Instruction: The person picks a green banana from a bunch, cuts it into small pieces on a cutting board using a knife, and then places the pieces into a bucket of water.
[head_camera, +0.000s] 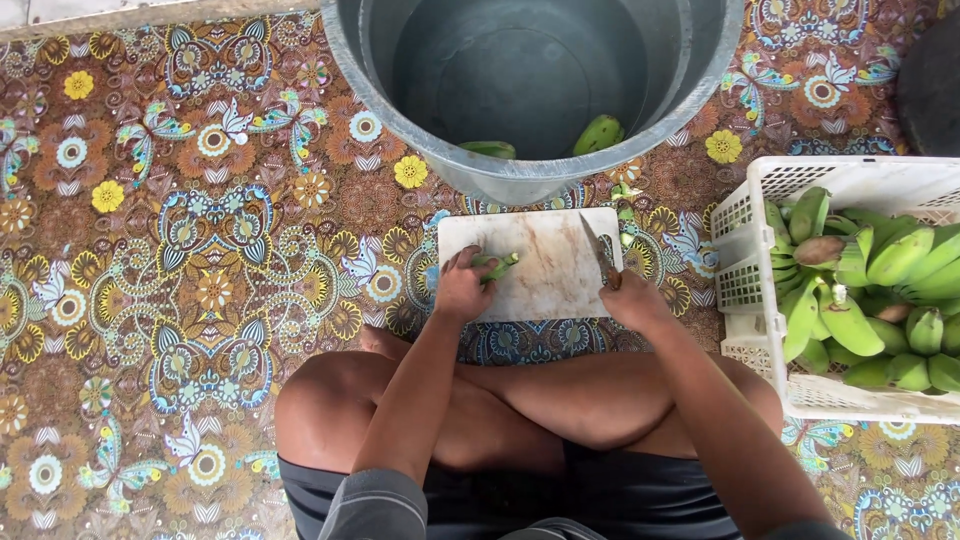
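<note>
On a patterned floor mat, a white cutting board lies before a cross-legged person. Left hand is closed over a small green banana piece, pressing it to the board's left part. Right hand is wrapped around the handle of a knife, blade angled over the board's right edge. Grey bucket beyond holds green bananas; white crate at right holds more.

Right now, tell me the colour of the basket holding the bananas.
White basket, seen in the head view.
</note>
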